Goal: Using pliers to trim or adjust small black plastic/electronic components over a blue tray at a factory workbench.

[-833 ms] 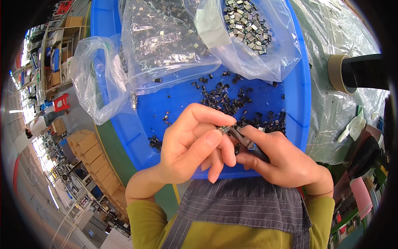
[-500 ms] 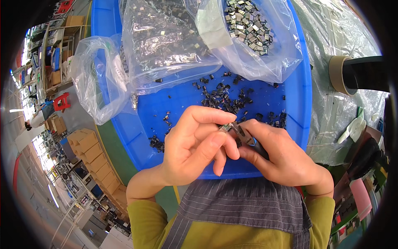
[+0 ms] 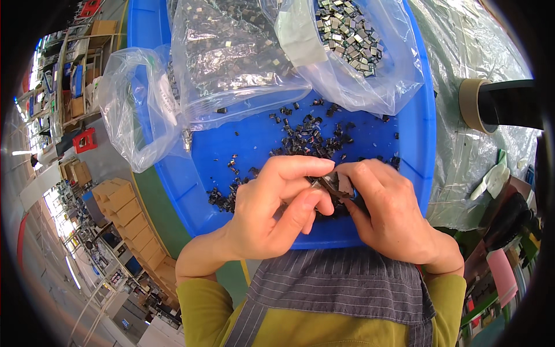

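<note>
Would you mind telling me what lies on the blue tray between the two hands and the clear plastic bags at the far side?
In the head view, loose small black parts lie scattered on the blue plastic tray there.

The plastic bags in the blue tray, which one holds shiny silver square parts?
The right-hand bag, its mouth open over bright silver squares; the middle bag holds darker pieces, and the left bag looks nearly empty.

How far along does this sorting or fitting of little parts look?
Done, it seems: a clear bag already holds many silvery square pieces. In hand: the left hand and right hand pinch one small dark part together. Left: loose black parts lie scattered in the blue tub.
</note>
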